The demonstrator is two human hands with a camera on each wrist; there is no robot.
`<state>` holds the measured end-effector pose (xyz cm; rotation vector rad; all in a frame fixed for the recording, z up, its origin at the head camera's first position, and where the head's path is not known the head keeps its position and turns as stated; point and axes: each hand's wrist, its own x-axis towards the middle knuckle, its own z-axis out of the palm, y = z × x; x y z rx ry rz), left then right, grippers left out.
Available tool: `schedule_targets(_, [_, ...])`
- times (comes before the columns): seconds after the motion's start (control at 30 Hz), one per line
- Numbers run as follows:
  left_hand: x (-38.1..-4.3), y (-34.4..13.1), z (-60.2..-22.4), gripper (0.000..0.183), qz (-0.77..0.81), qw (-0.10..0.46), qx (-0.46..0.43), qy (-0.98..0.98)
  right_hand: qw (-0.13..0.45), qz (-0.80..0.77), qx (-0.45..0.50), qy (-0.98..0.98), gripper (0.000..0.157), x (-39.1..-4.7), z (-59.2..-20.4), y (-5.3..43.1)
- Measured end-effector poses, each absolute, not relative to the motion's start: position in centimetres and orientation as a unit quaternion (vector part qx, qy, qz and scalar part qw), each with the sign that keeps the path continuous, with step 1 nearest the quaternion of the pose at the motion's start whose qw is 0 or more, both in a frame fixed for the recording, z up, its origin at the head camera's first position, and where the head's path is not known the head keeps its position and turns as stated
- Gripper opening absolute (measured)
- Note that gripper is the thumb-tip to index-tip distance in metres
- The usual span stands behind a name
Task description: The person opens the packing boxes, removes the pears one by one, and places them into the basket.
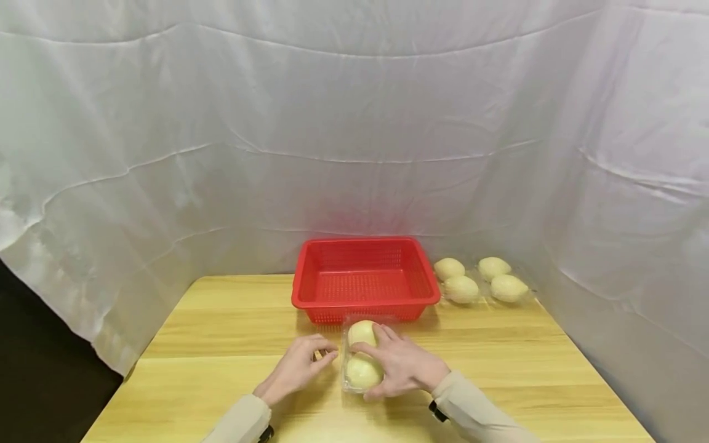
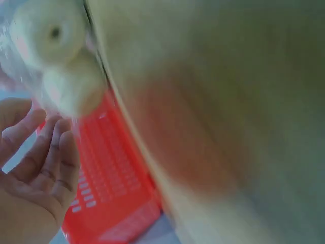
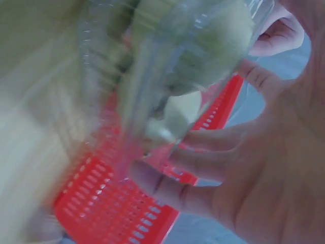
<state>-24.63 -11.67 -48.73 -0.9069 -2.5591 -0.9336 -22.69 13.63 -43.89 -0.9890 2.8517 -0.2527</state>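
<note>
A clear plastic box (image 1: pixel 346 364) with two pale yellow, rounded fruits (image 1: pixel 364 373) is in front of me, just this side of a red basket (image 1: pixel 365 312). My right hand (image 1: pixel 407 368) holds the box from its right side, fingers spread across the top and edge. In the right wrist view those fingers (image 3: pixel 208 198) lie along the clear wall. Left of the box is my left hand (image 1: pixel 299 366), fingers loosely bent and apart from it, holding nothing. Whether the box touches the table cannot be told.
Two more clear packs of pale yellow fruits, a nearer one (image 1: pixel 461 289) and one farther right (image 1: pixel 508 288), lie right of the basket. The wooden table (image 1: pixel 221 320) backs onto a hanging grey-white sheet (image 1: pixel 354 111).
</note>
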Motion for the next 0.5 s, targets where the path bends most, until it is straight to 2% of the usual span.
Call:
schedule_targets(0.07, [-24.3,-11.6,-48.9,0.013,-0.345,0.085,-0.317,-0.879,0.056,-0.075,-0.322,0.942,0.091,-22.6,-43.8,13.0])
schedule_targets(0.17, [-24.1,-11.6,-48.9,0.018,-0.356,0.043,-0.315,-0.879,0.050,-0.052,-0.321,0.944,0.095,-22.4,-43.7,12.3])
schedule_targets(0.27, [-23.9,-11.8,-49.0,0.023,-0.366,0.021,-0.310,-0.877,0.039,-0.033,-0.324,0.945,0.094,-22.4,-43.6,11.6])
schedule_targets(0.5, [-23.5,-11.8,-48.7,0.020,-0.394,-0.013,-0.312,-0.864,0.023,-0.050,-0.309,0.949,0.091,-22.8,-43.7,11.2])
